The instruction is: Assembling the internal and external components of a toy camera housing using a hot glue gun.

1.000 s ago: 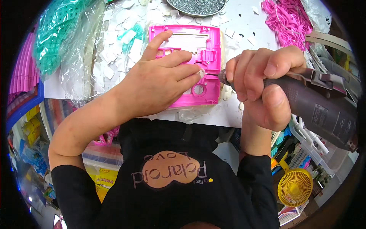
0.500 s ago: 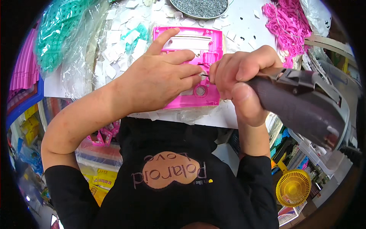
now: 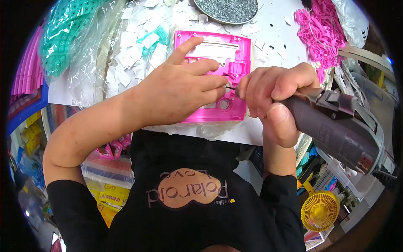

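Observation:
A bright pink plastic housing (image 3: 242, 55), with ribs, screw posts and a round opening, lies on the white table. My left hand (image 3: 174, 92) rests palm down across its left part, fingers stretched and apart; the thumb is hidden. My right hand (image 3: 277, 90) is wrapped round a dark grey electric screwdriver (image 3: 336, 128), held nearly level and slanting across the housing's right edge. Its thin bit (image 3: 230, 87) points left, right by my left fingertips. Whether the bit sits in a screw, I cannot make out.
Beyond the housing stands a round metal dish of small screws (image 3: 228, 9). Several white pieces (image 3: 126, 54) lie scattered on the left, beside bagged green parts (image 3: 63, 38). Pink parts (image 3: 321, 35) are heaped at the far right. A yellow fan (image 3: 320, 210) stands low on the right.
The table and housing appear slightly farther right in view. My right hand and the screwdriver have come a little nearer to me. My left hand keeps its place on the housing.

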Available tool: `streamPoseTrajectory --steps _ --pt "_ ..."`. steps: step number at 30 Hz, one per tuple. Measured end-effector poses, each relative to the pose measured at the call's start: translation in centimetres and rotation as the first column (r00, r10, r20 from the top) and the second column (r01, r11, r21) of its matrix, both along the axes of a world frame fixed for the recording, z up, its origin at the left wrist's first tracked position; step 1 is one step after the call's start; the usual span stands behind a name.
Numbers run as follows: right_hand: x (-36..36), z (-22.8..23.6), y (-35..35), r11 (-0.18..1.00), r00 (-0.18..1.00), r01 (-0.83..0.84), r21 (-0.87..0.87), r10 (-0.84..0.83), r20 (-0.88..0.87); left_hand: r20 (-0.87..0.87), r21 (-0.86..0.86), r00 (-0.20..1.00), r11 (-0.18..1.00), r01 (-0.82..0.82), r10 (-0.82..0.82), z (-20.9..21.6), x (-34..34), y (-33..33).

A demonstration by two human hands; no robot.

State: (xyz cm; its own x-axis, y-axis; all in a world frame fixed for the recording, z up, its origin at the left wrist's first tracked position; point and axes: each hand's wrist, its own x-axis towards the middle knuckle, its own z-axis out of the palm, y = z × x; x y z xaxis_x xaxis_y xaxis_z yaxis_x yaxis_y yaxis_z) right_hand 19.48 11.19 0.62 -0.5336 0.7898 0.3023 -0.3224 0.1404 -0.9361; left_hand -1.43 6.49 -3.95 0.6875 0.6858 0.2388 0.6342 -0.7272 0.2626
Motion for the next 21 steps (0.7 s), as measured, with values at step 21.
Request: streamPoseTrajectory --steps 21 --pt "2.3 1.6 1.8 0.994 0.993 -0.087 0.071 0.091 -0.068 0.012 0.028 0.999 0.999 0.040 -0.040 0.0 0.5 0.2"
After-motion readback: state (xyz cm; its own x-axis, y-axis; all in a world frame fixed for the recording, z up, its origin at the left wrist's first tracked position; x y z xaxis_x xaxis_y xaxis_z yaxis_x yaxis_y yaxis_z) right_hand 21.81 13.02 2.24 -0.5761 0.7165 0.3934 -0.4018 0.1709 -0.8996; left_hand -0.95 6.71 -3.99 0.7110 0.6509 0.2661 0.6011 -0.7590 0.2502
